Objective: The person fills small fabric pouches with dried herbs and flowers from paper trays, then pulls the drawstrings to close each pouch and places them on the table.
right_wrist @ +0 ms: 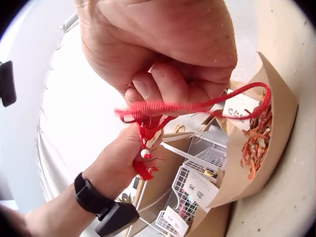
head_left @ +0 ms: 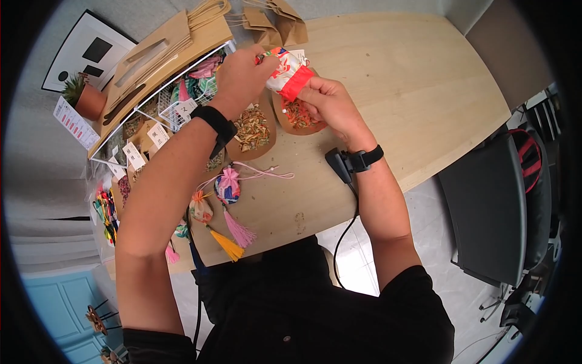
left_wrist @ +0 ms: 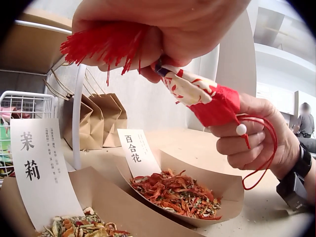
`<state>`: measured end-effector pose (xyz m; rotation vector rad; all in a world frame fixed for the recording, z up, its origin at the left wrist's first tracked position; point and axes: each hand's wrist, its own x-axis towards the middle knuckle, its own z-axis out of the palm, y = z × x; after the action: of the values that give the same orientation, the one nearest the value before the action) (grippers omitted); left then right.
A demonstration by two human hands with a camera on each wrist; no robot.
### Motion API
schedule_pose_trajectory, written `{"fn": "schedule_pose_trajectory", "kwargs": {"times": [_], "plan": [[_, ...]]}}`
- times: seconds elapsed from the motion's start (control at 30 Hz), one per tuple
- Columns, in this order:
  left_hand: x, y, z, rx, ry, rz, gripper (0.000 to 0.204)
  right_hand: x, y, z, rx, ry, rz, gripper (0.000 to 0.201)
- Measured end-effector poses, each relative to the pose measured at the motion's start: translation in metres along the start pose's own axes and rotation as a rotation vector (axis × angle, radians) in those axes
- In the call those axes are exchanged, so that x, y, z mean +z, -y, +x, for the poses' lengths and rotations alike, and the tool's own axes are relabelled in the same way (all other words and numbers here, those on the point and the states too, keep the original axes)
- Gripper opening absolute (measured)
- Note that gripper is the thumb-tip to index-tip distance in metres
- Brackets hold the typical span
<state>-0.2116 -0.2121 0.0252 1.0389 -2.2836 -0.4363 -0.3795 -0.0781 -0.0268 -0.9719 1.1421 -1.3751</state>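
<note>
A small drawstring sachet (left_wrist: 195, 91), patterned cloth with a red top band, is stretched between both hands above the paper trays. My left hand (head_left: 244, 79) grips its patterned end, and a red tassel (left_wrist: 106, 47) sticks out from that fist. The right hand (head_left: 333, 106) pinches the red band between thumb and fingers. A red cord (left_wrist: 272, 148) with a white bead (left_wrist: 241, 129) hangs from the band beside the right fingers. Below sits a paper tray (left_wrist: 232, 210) of shredded orange dried petals (left_wrist: 173, 190). Another paper tray (head_left: 268, 141) of pale dried flowers (head_left: 251, 129) is left of it.
Two finished-looking sachets, one with a pink tassel (head_left: 239, 227) and one with a yellow tassel (head_left: 225, 244), lie near the table's front edge. A shelf (head_left: 154, 57) with wire baskets stands at left. Kraft bags (head_left: 285, 27) stand behind, and a black chair (head_left: 485, 206) is at right.
</note>
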Motion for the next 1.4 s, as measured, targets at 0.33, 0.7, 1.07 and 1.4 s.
{"fn": "schedule_pose_trajectory", "kwargs": {"times": [0.33,0.7,1.07,1.4], "plan": [[0.001,0.0,0.002,0.007,-0.016,-0.032,0.034,-0.006,-0.006,0.007,-0.07,-0.072,-0.012,0.014],[-0.013,-0.01,-0.02,-0.092,-0.122,-0.165,0.027,-0.004,0.002,0.0,-0.193,-0.077,0.019,0.014],[-0.059,-0.006,-0.095,-0.156,-0.386,-0.175,0.024,0.052,0.031,-0.045,-0.039,-0.069,-0.262,0.029],[-0.089,0.029,-0.191,-0.28,-0.517,-0.343,0.017,0.165,0.048,-0.088,0.117,0.02,-0.202,0.027]]}}
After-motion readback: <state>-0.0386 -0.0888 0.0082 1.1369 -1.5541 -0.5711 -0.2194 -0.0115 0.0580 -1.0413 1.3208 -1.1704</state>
